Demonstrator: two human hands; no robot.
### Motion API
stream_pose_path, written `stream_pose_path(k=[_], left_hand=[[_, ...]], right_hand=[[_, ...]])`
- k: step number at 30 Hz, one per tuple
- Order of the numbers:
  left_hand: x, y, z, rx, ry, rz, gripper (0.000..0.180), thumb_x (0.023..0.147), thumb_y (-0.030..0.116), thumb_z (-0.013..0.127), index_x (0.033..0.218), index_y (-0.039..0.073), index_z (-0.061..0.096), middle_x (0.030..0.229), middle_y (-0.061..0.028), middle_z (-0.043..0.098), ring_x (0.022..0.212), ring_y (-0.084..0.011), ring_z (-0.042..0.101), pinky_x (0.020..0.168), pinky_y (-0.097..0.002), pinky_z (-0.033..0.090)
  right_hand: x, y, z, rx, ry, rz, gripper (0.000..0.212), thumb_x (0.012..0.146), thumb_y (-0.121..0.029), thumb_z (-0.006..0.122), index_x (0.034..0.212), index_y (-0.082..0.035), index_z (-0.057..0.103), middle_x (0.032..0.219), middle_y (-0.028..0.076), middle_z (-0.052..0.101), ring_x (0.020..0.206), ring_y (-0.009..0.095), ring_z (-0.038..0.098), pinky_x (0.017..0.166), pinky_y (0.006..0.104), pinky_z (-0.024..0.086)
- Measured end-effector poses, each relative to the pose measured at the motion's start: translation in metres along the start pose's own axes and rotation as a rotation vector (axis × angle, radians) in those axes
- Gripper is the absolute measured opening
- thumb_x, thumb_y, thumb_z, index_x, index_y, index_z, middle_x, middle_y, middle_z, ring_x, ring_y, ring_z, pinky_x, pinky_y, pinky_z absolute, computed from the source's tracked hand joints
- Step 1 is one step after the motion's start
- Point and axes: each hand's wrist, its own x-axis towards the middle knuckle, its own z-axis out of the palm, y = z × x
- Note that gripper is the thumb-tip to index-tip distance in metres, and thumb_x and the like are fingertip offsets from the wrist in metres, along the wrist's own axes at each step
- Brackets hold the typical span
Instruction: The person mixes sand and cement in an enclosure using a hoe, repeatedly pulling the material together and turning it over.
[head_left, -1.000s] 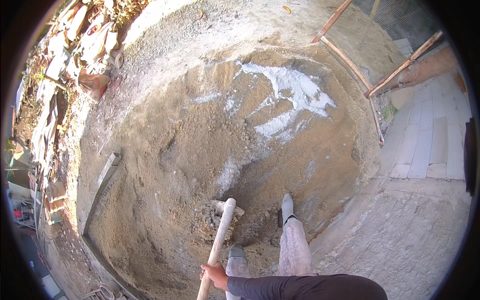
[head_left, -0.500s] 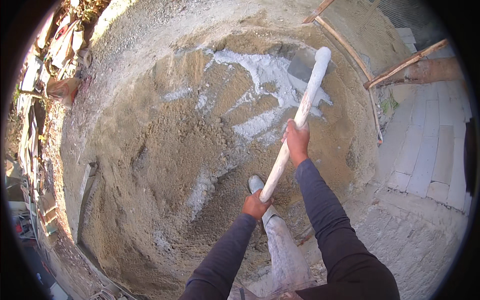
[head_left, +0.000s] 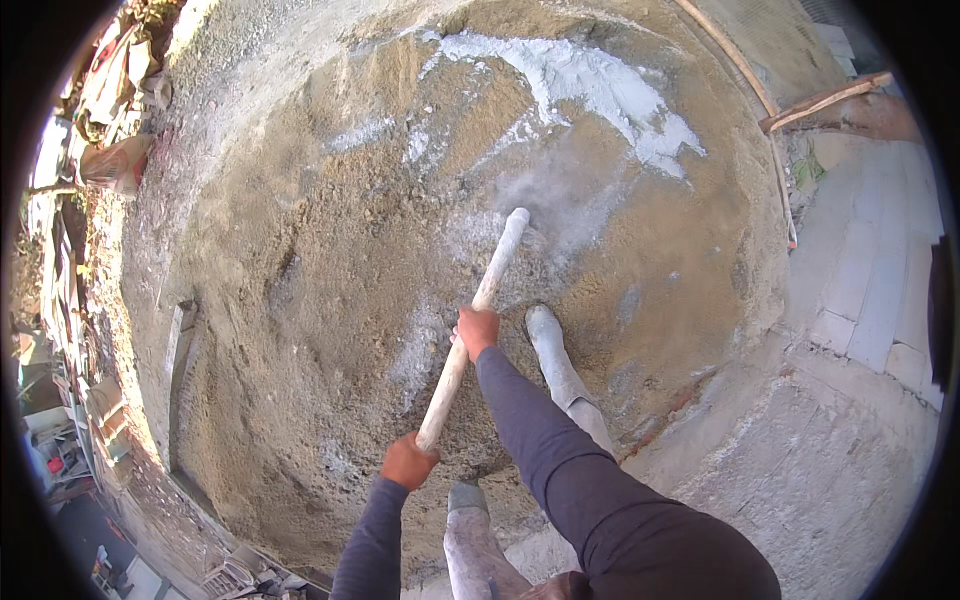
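I hold a long wooden-handled hoe (head_left: 444,394) with both hands closed around its shaft. My left hand (head_left: 409,461) grips the near end, while my right hand (head_left: 477,328) is wrapped around the shaft farther up. The hoe's far end is down at the middle of a wide brown sand pile (head_left: 310,230), where its blade cannot be made out amid pale dust (head_left: 560,205). Beyond it, a band of light grey-white powder (head_left: 595,85) lies over the sand. Thinner pale streaks mark the sand beside the shaft.
My boots (head_left: 550,345) stand in the sand near the hoe. Wooden poles (head_left: 735,55) border the pile at the far right, beside pale paving (head_left: 850,270). A board (head_left: 178,350) edges the left side. Sacks and clutter (head_left: 115,165) lie along the far left.
Both hands have brought the hoe nearer and to the left, from the white powder to the middle of the pile. Dust now rises there, and my left foot has come into view.
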Motion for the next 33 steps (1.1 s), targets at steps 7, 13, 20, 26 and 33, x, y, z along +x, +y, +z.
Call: stream_pose_path(k=[7,13,20,26,33], left_hand=[[-0.335,-0.144,0.000,0.094,-0.112,-0.405,0.053,0.082,0.042,0.073,0.111,-0.001,0.067,0.093,-0.0275,0.069,0.087,-0.0374,0.069,0.072,-0.0514,0.052],[-0.416,-0.145,0.093,-0.313,0.118,-0.364,0.045,0.080,0.034,0.077,0.108,0.000,0.067,0.080,-0.0151,0.068,0.073,-0.0274,0.064,0.061,-0.0428,0.051],[-0.072,0.134,0.008,-0.402,0.350,0.183,0.044,0.081,0.031,0.076,0.103,-0.002,0.058,0.079,-0.0255,0.067,0.077,-0.0450,0.067,0.065,-0.0466,0.052],[0.150,0.400,-0.076,-0.410,0.566,0.201,0.038,0.083,0.022,0.069,0.104,-0.002,0.048,0.094,-0.0349,0.064,0.092,-0.0515,0.063,0.082,-0.0553,0.048],[0.138,0.451,0.052,-0.430,0.355,0.222,0.043,0.081,0.014,0.066,0.111,-0.005,0.043,0.087,-0.0352,0.064,0.087,-0.0518,0.063,0.078,-0.0542,0.050]], right_hand=[[-0.326,0.123,0.007,0.090,-0.152,0.298,0.015,0.087,-0.010,0.061,0.088,-0.006,0.046,0.062,0.004,0.050,0.047,0.017,0.054,0.044,0.0361,0.052],[-0.393,0.088,-0.058,0.062,-0.234,0.413,0.018,0.083,-0.003,0.062,0.090,-0.004,0.045,0.065,0.006,0.052,0.049,0.018,0.056,0.044,0.0356,0.050],[-0.136,-0.212,0.038,-0.028,-0.608,-0.191,0.016,0.088,-0.008,0.061,0.094,-0.002,0.048,0.063,0.004,0.051,0.046,0.013,0.052,0.041,0.0308,0.048],[0.070,-0.425,0.064,-0.425,-0.396,-0.500,0.033,0.085,-0.016,0.062,0.107,0.006,0.050,0.072,0.006,0.058,0.051,0.015,0.057,0.044,0.0326,0.051],[0.094,-0.405,-0.083,-0.568,-0.196,-0.481,0.041,0.088,-0.024,0.063,0.110,0.008,0.051,0.074,0.011,0.062,0.052,0.021,0.061,0.046,0.0353,0.052]])
